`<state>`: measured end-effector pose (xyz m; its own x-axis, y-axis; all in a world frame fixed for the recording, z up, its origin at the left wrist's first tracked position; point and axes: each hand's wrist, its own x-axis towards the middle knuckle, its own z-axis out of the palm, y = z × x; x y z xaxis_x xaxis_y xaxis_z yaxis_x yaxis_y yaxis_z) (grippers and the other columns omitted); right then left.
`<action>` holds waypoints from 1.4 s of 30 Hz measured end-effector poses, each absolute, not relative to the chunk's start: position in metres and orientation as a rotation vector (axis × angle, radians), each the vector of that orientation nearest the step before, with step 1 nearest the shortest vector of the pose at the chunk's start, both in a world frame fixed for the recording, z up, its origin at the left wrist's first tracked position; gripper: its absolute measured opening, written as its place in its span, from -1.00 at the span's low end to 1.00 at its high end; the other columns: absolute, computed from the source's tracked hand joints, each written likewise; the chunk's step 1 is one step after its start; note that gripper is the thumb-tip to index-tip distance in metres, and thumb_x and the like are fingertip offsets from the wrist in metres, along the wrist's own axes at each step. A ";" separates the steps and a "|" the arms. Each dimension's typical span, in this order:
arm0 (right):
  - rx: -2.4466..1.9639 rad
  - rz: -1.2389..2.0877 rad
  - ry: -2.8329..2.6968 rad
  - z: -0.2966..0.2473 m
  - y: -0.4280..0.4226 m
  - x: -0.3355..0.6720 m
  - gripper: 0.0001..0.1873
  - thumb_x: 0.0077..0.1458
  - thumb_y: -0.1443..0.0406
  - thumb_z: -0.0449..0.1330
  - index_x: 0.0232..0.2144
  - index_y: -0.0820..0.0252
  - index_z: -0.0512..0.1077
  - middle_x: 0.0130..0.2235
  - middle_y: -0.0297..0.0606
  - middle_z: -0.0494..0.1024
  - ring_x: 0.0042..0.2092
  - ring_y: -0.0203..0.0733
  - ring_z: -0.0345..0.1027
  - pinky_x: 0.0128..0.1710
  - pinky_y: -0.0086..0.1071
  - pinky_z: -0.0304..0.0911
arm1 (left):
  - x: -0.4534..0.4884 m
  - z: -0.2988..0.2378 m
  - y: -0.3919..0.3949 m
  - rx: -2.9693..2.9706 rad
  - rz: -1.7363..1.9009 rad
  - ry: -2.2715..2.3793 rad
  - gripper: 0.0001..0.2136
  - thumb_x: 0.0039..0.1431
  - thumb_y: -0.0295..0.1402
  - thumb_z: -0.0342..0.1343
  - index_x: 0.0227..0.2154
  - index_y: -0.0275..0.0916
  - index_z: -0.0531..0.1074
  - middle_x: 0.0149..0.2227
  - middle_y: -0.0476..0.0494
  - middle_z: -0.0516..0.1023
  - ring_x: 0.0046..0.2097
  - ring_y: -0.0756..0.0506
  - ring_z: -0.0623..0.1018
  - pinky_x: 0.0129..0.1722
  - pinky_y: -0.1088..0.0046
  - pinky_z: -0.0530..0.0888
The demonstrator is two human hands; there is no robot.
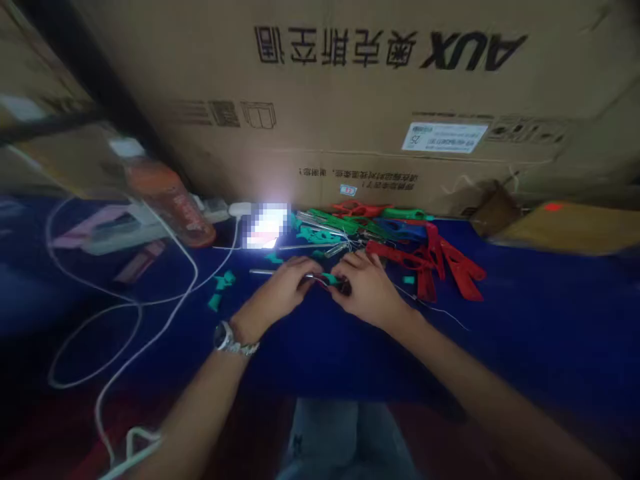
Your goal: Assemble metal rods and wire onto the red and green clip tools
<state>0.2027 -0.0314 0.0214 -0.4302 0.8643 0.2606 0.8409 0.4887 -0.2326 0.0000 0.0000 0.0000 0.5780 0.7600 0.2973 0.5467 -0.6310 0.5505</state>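
Note:
My left hand, with a watch on its wrist, is closed round a thin metal tube whose end sticks out to the left. Fingers of my right hand pinch a small green plastic piece at the tube's other end. Dark red, wire-like bits show between the two hands, too blurred to make out. Just beyond my hands lies a heap of red plastic shells, green shells and metal tubes, like parts of long-nosed lighters. Loose green pieces lie left of my left hand.
A large cardboard box stands behind the blue tabletop. At the left are a drink bottle, a looped white cable and a bright, pixelated rectangle. A yellowish packet lies at the right.

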 end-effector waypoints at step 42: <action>-1.378 0.435 -2.089 -0.006 -0.027 0.219 -0.86 0.09 0.25 0.38 -0.25 0.07 0.56 -0.23 -0.31 0.52 -0.11 -0.11 0.42 -0.05 -0.18 0.08 | 0.018 0.004 -0.017 2.530 0.756 1.087 -0.87 0.29 -0.40 0.11 -0.13 -0.15 0.48 -0.09 -0.12 0.53 -0.04 -0.18 0.53 0.00 0.13 0.46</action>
<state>0.2188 -0.0270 -0.0065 -0.2876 0.9109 0.2960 0.7168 0.4097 -0.5643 0.0178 -0.0165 0.0041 0.5786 0.7356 0.3523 0.5865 -0.6755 0.4470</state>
